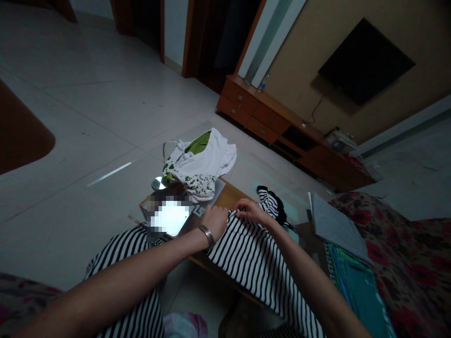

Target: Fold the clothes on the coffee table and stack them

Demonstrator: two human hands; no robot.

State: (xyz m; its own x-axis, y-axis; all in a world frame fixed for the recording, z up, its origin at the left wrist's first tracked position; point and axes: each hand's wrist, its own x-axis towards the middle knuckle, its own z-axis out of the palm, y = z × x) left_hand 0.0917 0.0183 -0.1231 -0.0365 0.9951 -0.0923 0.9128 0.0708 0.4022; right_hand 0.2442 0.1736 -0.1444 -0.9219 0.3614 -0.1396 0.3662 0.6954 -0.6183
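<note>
Black-and-white striped fabric stretches from the table's near side down toward the bottom of the view. Its far edge is bunched between my two hands. My left hand, with a silver bracelet at the wrist, is closed on that edge. Close by on the right, my right hand pinches the same edge, thumb and fingers together. What lies under the fingers is hidden. A white garment with green print and a green lining lies crumpled beyond my hands. Left of my left hand glows a bright, partly blurred screen.
More striped fabric is at lower left. A small striped bundle with black edging lies right of my hands. Near the screen sits a round metallic lid. A flowered sofa and teal package are at right; a TV cabinet stands behind.
</note>
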